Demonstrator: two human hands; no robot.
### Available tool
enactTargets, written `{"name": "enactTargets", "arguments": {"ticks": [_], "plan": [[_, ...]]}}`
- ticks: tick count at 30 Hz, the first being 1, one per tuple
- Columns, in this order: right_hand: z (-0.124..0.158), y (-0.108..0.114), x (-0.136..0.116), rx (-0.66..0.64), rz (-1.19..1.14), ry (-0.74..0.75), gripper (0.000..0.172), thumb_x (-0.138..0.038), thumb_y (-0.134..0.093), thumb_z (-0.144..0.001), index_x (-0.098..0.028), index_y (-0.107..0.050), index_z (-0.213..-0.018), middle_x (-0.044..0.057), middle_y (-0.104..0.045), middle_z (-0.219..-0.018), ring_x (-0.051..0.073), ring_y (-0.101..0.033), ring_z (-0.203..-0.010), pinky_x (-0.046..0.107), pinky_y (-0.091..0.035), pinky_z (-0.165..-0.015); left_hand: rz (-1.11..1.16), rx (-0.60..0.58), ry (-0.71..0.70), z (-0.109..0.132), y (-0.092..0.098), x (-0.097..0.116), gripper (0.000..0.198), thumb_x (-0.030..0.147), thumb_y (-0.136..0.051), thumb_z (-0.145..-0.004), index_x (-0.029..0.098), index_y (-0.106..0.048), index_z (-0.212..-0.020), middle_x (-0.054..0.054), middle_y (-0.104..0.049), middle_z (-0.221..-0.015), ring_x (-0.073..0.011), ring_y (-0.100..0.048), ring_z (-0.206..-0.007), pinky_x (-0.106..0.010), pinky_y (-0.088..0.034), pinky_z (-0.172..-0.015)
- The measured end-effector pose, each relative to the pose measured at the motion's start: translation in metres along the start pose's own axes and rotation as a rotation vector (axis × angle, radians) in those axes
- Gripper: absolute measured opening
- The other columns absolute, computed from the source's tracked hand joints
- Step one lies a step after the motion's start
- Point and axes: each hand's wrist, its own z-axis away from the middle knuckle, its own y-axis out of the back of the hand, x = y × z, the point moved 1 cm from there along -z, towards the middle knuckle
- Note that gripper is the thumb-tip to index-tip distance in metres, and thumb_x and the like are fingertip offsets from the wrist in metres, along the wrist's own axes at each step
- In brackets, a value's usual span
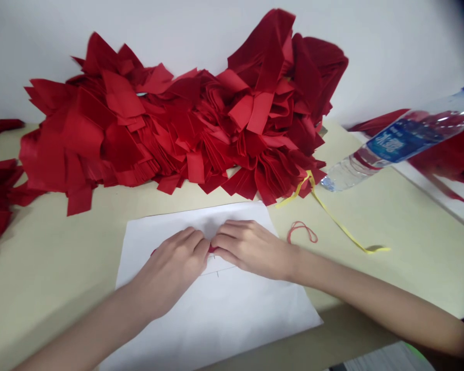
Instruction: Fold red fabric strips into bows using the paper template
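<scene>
My left hand (181, 265) and my right hand (245, 245) meet over a white sheet of paper (232, 319), fingers curled close together. Both are closed on a red strip (212, 249); a little of it shows between the fingertips, and a red tip pokes out at the left hand's outer side. Most of the strip is hidden under the hands, so I cannot tell whether it is folded. Short dark lines are drawn on the paper just below the fingers.
Behind the paper lies a large heap of red strips (170, 134). To the right are a plastic water bottle (394, 141), a yellow ribbon (338, 224) and a loop of thin red cord (302, 225). More red pieces (0, 201) lie at the left edge.
</scene>
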Motion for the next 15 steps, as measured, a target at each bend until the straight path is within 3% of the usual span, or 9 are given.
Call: {"name": "enactTargets", "arguments": {"ticks": [8,12,15], "plan": [[-0.010,0.005,0.003,-0.098,0.068,0.032,0.019,-0.019,-0.044,-0.089,-0.011,-0.058,-0.080,0.006,-0.059,-0.077,0.015,-0.053,-0.070,0.028,-0.039,-0.062,0.115,0.010,0.054,-0.002,0.006,-0.004,0.017,0.013,-0.041,-0.087,0.016,-0.058,-0.083,-0.006,-0.060,-0.080,-0.0217,-0.056,-0.076,-0.035,-0.047,-0.067],[-0.014,0.015,0.011,-0.229,-0.289,-0.039,0.010,-0.016,-0.050,-0.083,-0.014,-0.060,-0.084,0.000,-0.060,-0.074,0.010,-0.050,-0.061,0.023,-0.037,-0.058,0.357,-0.111,0.226,-0.006,0.014,-0.010,0.020,0.017,-0.042,-0.086,0.019,-0.054,-0.070,0.002,-0.054,-0.065,-0.0133,-0.049,-0.057,-0.025,-0.039,-0.050],[-0.016,0.016,0.016,-0.335,-0.544,-0.050,0.014,-0.013,-0.050,-0.081,-0.017,-0.062,-0.087,-0.004,-0.061,-0.070,0.007,-0.049,-0.059,0.020,-0.037,-0.058,0.450,-0.217,0.275,-0.007,0.016,-0.013,0.026,0.018,-0.042,-0.084,0.020,-0.048,-0.059,0.005,-0.044,-0.053,-0.0101,-0.039,-0.047,-0.023,-0.029,-0.043]]}}
